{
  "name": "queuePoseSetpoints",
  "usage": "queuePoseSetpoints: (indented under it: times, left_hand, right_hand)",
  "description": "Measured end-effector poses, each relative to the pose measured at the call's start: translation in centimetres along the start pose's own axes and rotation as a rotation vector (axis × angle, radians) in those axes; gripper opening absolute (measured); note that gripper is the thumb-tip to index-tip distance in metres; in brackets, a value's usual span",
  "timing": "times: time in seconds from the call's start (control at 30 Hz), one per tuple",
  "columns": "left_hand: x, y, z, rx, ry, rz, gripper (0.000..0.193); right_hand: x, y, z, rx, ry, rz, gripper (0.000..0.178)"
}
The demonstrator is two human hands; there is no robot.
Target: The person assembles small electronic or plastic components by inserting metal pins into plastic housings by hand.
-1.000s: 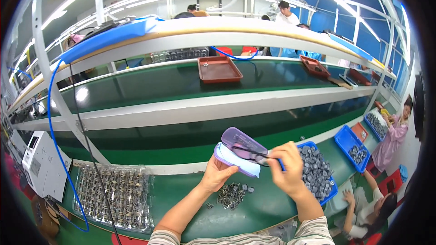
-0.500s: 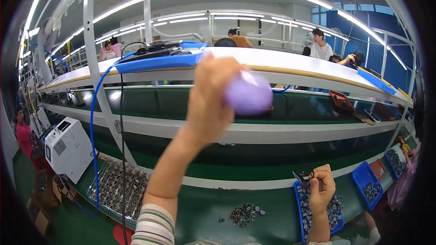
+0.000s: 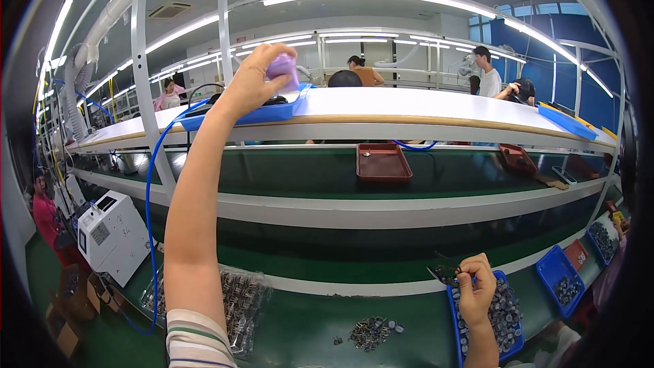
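Softly purple, the case (image 3: pixel 285 71) in the left hand (image 3: pixel 251 86)

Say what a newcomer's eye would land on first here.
Likely the left hand, raised at upper left with a purple case. Next, the right hand, lower right, holding glasses by a blue bin of grey parts. Metal parts piled on the green table, bottom centre, come after.

Left sleeve (image 3: pixel 197 338) short, off-white, with green and dark stripes; forearm (image 3: pixel 193 221) bare.
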State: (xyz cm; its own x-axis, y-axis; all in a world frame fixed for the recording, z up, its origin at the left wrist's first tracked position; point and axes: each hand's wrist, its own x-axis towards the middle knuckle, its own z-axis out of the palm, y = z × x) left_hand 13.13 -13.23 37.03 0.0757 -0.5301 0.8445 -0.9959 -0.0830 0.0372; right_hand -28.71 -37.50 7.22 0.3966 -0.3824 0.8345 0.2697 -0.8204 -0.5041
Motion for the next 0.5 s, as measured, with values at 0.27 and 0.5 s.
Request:
queuePoseSetpoints:
  times: [0.27, 0.5]
  left_hand:
    - [-0.9, 1.1, -0.7, 0.149, -0.177, -0.141, 0.025]
    - [-7.6, 11.7, 3.9, 0.046, 0.271, 0.298, 0.016]
  right_hand:
    - [-0.3, 0.2, 0.8, 0.014, -0.040, 0.066, 0.013]
    - [1.3, -1.5, 1.7, 0.017, -0.043, 0.006, 0.007]
